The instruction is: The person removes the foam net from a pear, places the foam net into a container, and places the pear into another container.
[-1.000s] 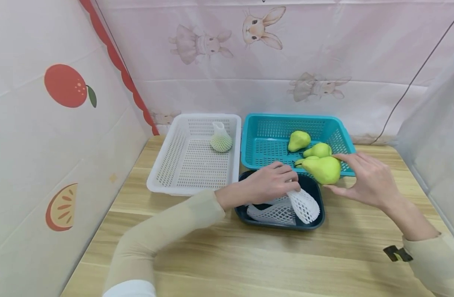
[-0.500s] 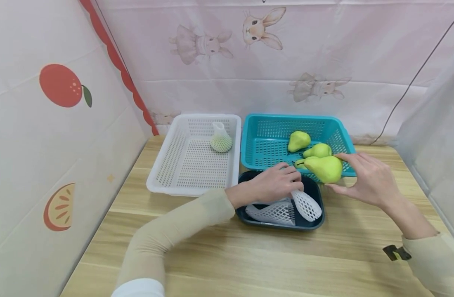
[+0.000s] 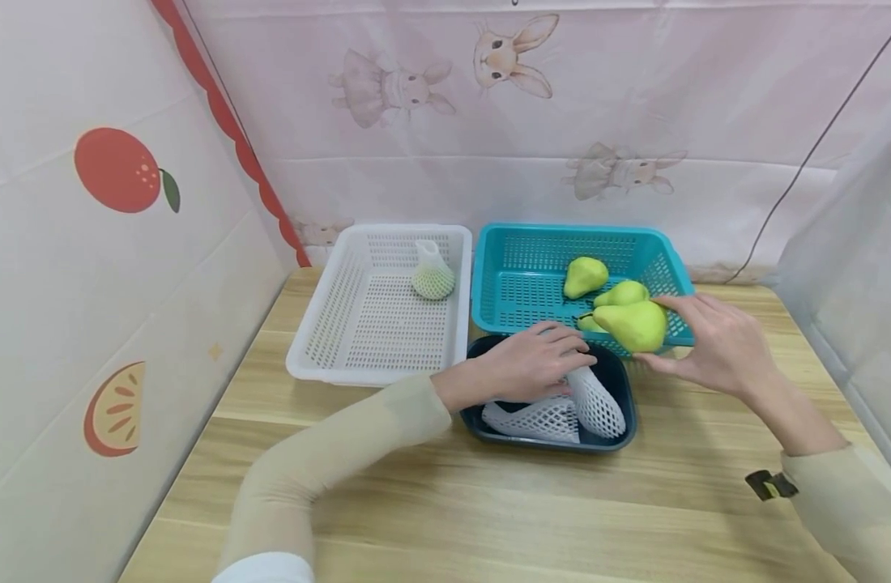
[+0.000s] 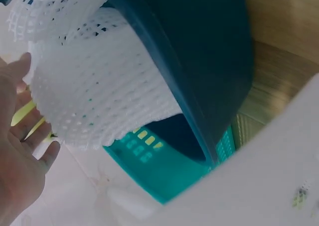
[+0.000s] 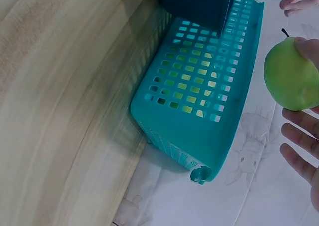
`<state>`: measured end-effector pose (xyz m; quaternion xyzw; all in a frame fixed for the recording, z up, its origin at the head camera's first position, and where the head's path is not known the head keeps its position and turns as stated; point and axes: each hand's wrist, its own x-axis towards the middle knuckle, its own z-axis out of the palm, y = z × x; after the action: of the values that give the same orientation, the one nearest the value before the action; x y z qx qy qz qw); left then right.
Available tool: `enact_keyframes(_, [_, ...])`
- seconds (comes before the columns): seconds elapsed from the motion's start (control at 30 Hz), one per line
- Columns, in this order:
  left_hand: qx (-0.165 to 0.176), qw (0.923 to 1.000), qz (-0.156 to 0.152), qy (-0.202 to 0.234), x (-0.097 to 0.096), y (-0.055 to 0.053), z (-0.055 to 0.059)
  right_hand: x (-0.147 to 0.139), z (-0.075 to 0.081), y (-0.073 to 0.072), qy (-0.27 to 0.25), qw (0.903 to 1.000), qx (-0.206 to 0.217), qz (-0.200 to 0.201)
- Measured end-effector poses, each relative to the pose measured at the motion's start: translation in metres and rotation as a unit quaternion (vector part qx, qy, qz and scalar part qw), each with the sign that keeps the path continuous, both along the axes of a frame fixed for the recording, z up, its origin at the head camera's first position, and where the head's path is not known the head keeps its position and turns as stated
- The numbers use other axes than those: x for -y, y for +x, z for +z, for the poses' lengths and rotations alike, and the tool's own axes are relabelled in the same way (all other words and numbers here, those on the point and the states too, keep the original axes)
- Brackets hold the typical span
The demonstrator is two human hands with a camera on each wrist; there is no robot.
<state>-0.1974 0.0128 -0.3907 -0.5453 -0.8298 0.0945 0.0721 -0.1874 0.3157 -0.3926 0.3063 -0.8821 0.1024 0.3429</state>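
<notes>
My right hand (image 3: 730, 344) holds a green pear (image 3: 638, 325) by its broad end, thumb and fingers on either side, stem pointing left. In the right wrist view the pear (image 5: 291, 75) sits between thumb and fingers, above the teal basket's rim. My left hand (image 3: 529, 363) reaches over the dark tray (image 3: 478, 417) and holds a white foam net sleeve (image 3: 597, 405) at its upper end. Close up in the left wrist view, the fingers (image 4: 35, 128) lie at the edge of the foam net (image 4: 94, 81); part of the grip is hidden. Another foam net (image 3: 540, 419) lies in the tray.
The teal basket (image 3: 514, 316) behind the tray contains several pears, including one pear (image 3: 586, 277) at its back. Left of it stands a white basket (image 3: 310, 344) with a net-wrapped pear (image 3: 432, 275). Fabric walls enclose the wooden table (image 3: 518, 510).
The right hand has raised the pear slightly. My left hand shifted right, then slightly back left, and the foam net it holds now stands more steeply.
</notes>
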Motion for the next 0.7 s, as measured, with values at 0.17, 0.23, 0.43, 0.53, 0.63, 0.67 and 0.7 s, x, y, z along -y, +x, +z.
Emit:
enact_keyframes(0.17, [0.003, 0.9999, 0.009, 0.011, 0.014, 0.003, 0.005, 0.003, 0.001, -0.005, 0.001, 1.0000, 0.006, 0.002])
enact_keyframes(0.23, [-0.003, 0.9998, 0.010, 0.019, 0.020, 0.003, 0.005, 0.004, 0.001, -0.008, 0.000, 1.0000, 0.008, 0.004])
enact_keyframes(0.43, [0.007, 0.9986, 0.026, 0.045, 0.040, 0.004, 0.005, 0.007, 0.003, -0.015, 0.001, 0.9998, 0.019, 0.007])
enact_keyframes(0.53, [0.020, 0.9976, 0.036, 0.054, 0.050, 0.005, 0.006, 0.007, 0.005, -0.021, 0.010, 0.9992, 0.037, 0.014])
enact_keyframes(0.63, [0.021, 0.9969, 0.042, 0.063, 0.061, 0.007, 0.007, 0.008, 0.007, -0.026, 0.030, 0.9981, 0.052, 0.017])
enact_keyframes(0.67, [0.017, 0.9968, 0.045, 0.064, 0.064, 0.007, 0.007, 0.009, 0.008, -0.028, 0.036, 0.9976, 0.056, 0.017])
enact_keyframes(0.7, [0.012, 0.9967, 0.047, 0.065, 0.068, 0.008, 0.006, 0.010, 0.008, -0.030, 0.042, 0.9973, 0.058, 0.017])
